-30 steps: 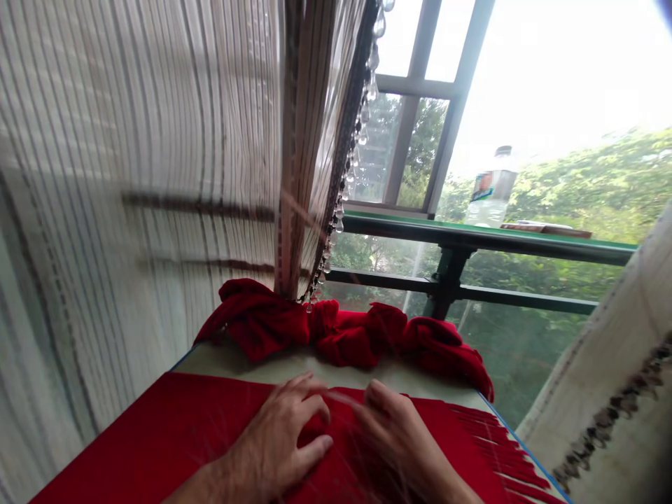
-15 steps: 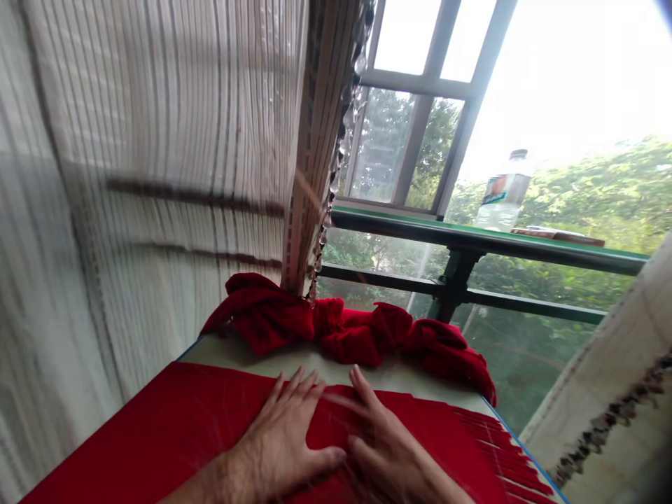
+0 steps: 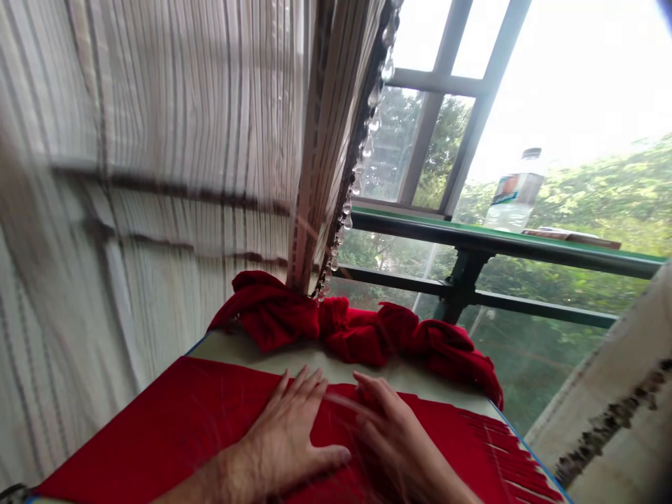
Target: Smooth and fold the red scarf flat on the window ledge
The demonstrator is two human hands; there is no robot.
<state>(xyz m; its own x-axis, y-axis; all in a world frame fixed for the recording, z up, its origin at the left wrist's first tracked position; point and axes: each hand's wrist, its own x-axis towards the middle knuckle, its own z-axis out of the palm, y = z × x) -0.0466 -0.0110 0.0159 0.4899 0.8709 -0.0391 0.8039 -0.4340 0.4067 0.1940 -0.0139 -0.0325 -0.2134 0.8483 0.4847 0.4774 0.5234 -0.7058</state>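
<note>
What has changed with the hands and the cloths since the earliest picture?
The left hand has flattened, its bent fingers now stretched out over the fringed red cloth; the right hand has partly uncurled. No clear grasp or release shows. The fringed red cloth, bunched red cloth and plastic bottle stayed in place.

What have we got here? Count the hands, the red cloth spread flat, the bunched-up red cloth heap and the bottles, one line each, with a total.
Hands: 2 (left hand, right hand)
Flat red cloth: 1
Bunched red cloth heap: 1
Bottle: 1
Total: 5
</note>
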